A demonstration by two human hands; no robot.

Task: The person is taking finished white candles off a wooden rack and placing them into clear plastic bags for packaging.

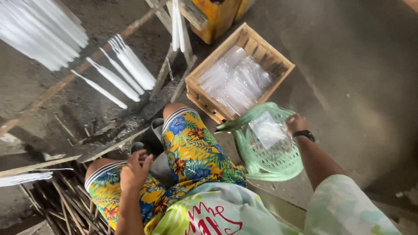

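My left hand [135, 170] rests on my left thigh, on the flowered yellow and blue shorts [191, 152], fingers loosely curled with nothing in them. My right hand [296, 123], a black watch on its wrist, reaches over a pale green plastic stool [265, 161] and touches the edge of a clear plastic bag [267, 130] that lies on its seat. Whether it grips the bag, I cannot tell. Just beyond stands a wooden crate [250, 43] filled with clear plastic packets [237, 80].
Several white candles [126, 69] hang in bunches over the dirt floor at the upper left, more at the top left corner [41, 30]. A yellow container [217, 15] stands behind the crate. Wooden slats and sticks [61, 204] lie at the lower left. Grey concrete floor [361, 78] spreads to the right.
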